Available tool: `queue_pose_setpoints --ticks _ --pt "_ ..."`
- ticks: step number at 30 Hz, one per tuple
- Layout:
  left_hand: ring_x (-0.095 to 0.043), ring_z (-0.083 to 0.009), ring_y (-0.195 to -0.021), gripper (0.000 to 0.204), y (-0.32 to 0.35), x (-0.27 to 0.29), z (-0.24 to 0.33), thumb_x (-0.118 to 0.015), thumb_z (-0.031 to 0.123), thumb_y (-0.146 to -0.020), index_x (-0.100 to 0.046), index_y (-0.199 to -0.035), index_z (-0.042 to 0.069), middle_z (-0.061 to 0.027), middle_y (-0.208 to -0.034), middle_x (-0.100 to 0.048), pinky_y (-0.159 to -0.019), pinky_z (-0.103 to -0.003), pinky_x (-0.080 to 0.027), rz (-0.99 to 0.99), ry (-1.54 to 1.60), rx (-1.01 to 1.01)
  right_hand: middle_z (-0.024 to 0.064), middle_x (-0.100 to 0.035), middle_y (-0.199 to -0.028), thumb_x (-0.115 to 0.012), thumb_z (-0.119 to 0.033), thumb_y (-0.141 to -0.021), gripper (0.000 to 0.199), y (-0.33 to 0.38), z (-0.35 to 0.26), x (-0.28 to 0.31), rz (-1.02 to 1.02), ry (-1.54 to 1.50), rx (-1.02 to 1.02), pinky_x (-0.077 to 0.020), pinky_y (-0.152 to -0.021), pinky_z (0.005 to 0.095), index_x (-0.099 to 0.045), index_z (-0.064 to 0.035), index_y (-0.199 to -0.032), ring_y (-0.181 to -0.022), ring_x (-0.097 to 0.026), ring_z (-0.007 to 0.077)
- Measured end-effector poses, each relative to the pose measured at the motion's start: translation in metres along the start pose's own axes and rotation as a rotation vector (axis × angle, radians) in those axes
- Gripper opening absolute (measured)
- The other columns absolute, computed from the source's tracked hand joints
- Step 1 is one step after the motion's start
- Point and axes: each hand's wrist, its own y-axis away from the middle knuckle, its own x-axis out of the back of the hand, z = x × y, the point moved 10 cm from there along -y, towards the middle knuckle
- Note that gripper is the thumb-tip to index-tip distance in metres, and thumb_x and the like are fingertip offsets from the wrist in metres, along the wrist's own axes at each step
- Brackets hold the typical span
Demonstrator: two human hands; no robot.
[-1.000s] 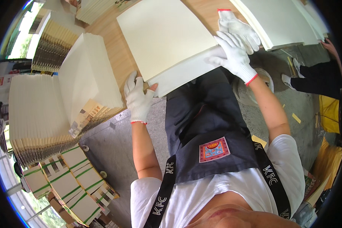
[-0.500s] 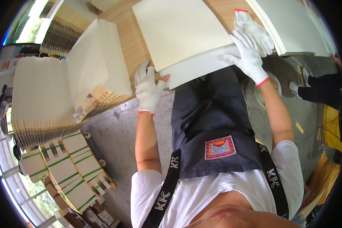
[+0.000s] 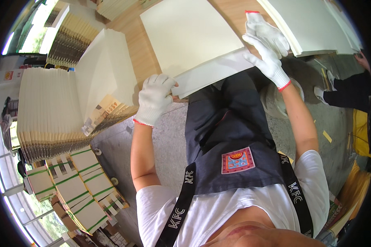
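Observation:
A large cream sheet (image 3: 191,35) lies on the wooden table in front of me, with a white strip (image 3: 214,74) along its near edge that overhangs the table. My left hand (image 3: 154,99), in a white glove with bare fingertips, is closed around the strip's left corner. At the strip's right end is my right hand (image 3: 268,61), gloved too, its fingers stretched out and the thumb toward the strip. Just beyond those fingers lies a loose white glove (image 3: 266,33) with a red cuff.
Tall stacks of pale folded sheets (image 3: 47,111) stand at the left, and another stack (image 3: 313,26) is on the table at the right. Strapped bundles (image 3: 76,185) sit lower left. A round bin (image 3: 297,88) is below the table, and another person's legs (image 3: 346,94) are at the far right.
My left hand has shifted a little left and turned, its fingers curling in over the strip's corner. The right hand has barely moved beside the strip's other end.

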Motion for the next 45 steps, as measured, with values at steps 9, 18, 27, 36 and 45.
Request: queue_pose_setpoints --ticks 9,18,27,36,45 --pt "-0.047 -0.0388 -0.128 0.042 0.042 -0.026 -0.049 -0.081 0.031 -0.078 -0.066 -0.109 0.008 -0.0184 -0.129 -0.059 -0.107 -0.046 -0.039 0.318 0.147 0.438 0.0124 -0.048 -0.149 -0.068 -0.042 -0.091 0.06 0.002 -0.002 -0.009 -0.032 0.275 -0.036 -0.0303 -0.118 0.0401 -0.055 -0.0077 -0.138 -0.141 -0.04 0.0299" --pt "-0.04 -0.0413 -0.136 0.038 0.037 -0.042 -0.046 -0.078 0.03 -0.08 -0.067 -0.104 0.003 -0.0203 -0.146 -0.05 -0.113 -0.049 -0.032 0.307 0.155 0.392 0.0085 -0.044 -0.153 -0.066 -0.056 -0.087 0.071 0.005 0.006 -0.019 -0.044 0.404 -0.071 -0.0264 -0.12 0.0427 -0.055 -0.0092 -0.14 -0.143 -0.035 0.0301" --pt "-0.041 -0.0405 -0.135 0.036 0.037 -0.043 -0.044 -0.079 0.028 -0.081 -0.066 -0.102 0.001 -0.0199 -0.146 -0.049 -0.113 -0.048 -0.033 0.296 0.129 0.389 0.007 -0.043 -0.153 -0.065 -0.054 -0.089 0.072 0.001 -0.001 -0.018 -0.103 0.442 -0.096 -0.0265 -0.121 0.0402 -0.051 -0.0079 -0.142 -0.143 -0.036 0.0255" --pt "-0.038 -0.04 -0.137 0.038 0.036 -0.046 -0.045 -0.078 0.029 -0.082 -0.066 -0.105 0.002 -0.0201 -0.147 -0.047 -0.113 -0.048 -0.032 0.27 0.148 0.397 0.009 -0.045 -0.152 -0.066 -0.055 -0.088 0.072 0.002 0.003 -0.017 -0.061 0.451 -0.063 -0.0301 -0.118 0.0405 -0.052 -0.0077 -0.141 -0.142 -0.037 0.0274" --pt "-0.044 -0.0401 -0.133 0.044 0.035 -0.031 -0.043 -0.077 0.031 -0.084 -0.063 -0.113 0.0 -0.0212 -0.143 -0.051 -0.111 -0.045 -0.037 0.28 0.171 0.392 0.0088 -0.043 -0.153 -0.065 -0.054 -0.09 0.071 0.002 -0.005 -0.018 -0.094 0.416 -0.094 -0.0287 -0.119 0.0391 -0.051 -0.0076 -0.142 -0.143 -0.037 0.0258"
